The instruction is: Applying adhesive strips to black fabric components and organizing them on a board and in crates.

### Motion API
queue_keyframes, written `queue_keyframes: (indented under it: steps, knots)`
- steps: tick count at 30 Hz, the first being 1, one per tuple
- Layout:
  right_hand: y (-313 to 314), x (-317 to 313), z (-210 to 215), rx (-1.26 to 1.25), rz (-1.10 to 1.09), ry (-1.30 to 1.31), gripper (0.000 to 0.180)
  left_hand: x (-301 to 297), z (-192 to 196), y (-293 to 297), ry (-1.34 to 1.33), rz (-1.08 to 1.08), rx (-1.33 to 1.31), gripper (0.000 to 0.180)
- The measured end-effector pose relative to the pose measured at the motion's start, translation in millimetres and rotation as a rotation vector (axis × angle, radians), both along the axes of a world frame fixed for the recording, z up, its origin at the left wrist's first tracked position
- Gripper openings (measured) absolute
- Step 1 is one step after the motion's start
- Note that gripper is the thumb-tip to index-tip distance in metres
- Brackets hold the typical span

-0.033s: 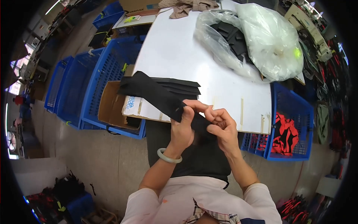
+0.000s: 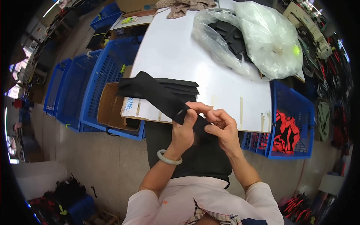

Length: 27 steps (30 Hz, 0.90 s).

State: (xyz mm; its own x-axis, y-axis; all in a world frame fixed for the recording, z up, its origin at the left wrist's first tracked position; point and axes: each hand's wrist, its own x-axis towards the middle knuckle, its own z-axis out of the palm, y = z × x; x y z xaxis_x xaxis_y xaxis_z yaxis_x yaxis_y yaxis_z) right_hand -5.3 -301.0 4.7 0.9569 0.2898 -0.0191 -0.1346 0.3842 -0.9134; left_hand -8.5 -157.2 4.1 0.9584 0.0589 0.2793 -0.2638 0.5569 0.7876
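A long black fabric strip (image 2: 159,93) slants from the table's near left edge down to my hands. My left hand (image 2: 183,129), with a pale bangle at the wrist, grips it, thumb on top. A small light mark or slit shows on the strip beside that thumb. My right hand (image 2: 224,129) is closed on the strip's near end, its thumb and bent fingers close together; the fingertips of both hands nearly meet. Several more black strips (image 2: 183,87) lie layered on the white table (image 2: 168,45), partly under the held one.
Clear plastic bags (image 2: 268,41) stand at the far right, one showing black pieces. Blue crates (image 2: 90,97) line the left side, one holding a cardboard box (image 2: 110,107). Another blue crate (image 2: 292,97) at right contains red and black cloth (image 2: 287,133). Checked fabric (image 2: 183,7) lies at the back.
The view has shifted slightly, and the light mark on the strip shows more clearly beside my left thumb. Both hands keep their hold.
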Motion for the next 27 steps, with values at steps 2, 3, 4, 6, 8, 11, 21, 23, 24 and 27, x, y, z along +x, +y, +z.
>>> queue_keyframes:
  steps: [2,3,4,6,8,11,21,23,24,27]
  knots:
    - [-15,1,-10,-0.23,-0.013,-0.12,0.011,-7,1,-6,0.042,-0.034,0.158,0.05]
    - [-24,4,-8,-0.239,-0.039,-0.111,0.011,-7,6,-7,0.046,-0.062,0.152,0.05]
    - [-35,11,-4,-0.433,-0.159,-0.349,0.012,-8,12,-10,0.109,-0.032,0.229,0.045]
    - [-63,23,-2,-0.756,-0.407,-0.728,0.016,-7,7,-5,0.183,-0.056,0.41,0.032]
    - [-92,34,-2,-0.984,-0.563,-0.981,0.018,-17,-1,-3,0.251,-0.076,0.523,0.023]
    - [-126,33,-35,-1.163,-0.505,-1.121,0.019,-20,-12,-24,-0.111,0.002,0.945,0.027]
    - [-154,-11,-69,-1.401,-0.287,-0.82,0.043,-7,-61,-66,-0.392,-0.047,1.543,0.063]
    - [-151,-14,-69,-1.412,-0.278,-0.806,0.047,-6,-62,-66,-0.394,0.031,1.571,0.059]
    - [-147,-15,-69,-1.417,-0.272,-0.804,0.048,-5,-62,-68,-0.386,0.07,1.562,0.056]
    - [-141,-16,-69,-1.418,-0.255,-0.797,0.049,-3,-63,-74,-0.376,0.092,1.479,0.055]
